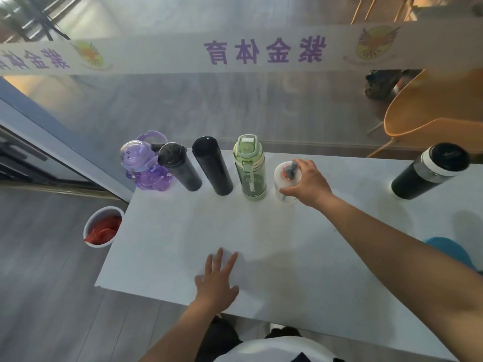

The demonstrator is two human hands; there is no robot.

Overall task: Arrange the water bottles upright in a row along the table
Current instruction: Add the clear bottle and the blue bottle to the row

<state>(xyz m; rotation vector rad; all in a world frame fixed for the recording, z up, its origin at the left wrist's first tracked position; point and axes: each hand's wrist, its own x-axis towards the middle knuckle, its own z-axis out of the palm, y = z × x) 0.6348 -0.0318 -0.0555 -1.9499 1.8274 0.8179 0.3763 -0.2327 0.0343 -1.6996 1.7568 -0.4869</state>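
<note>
Right hand (307, 184) is wrapped around the clear white bottle (286, 182) at the row's end, left hand (217, 279) flat and spread on the table (162, 246). Next door the green bottle (251, 168) reads XINGZI; banner (264, 49) behind says 紫金体育.

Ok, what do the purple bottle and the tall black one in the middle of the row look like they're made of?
Purple bottle: probably clear tinted plastic, glossy; you can see through its domed lid and body. Tall black bottle: opaque, smooth, with a soft sheen along its side, so possibly coated metal, though hard plastic can't be ruled out.
</note>
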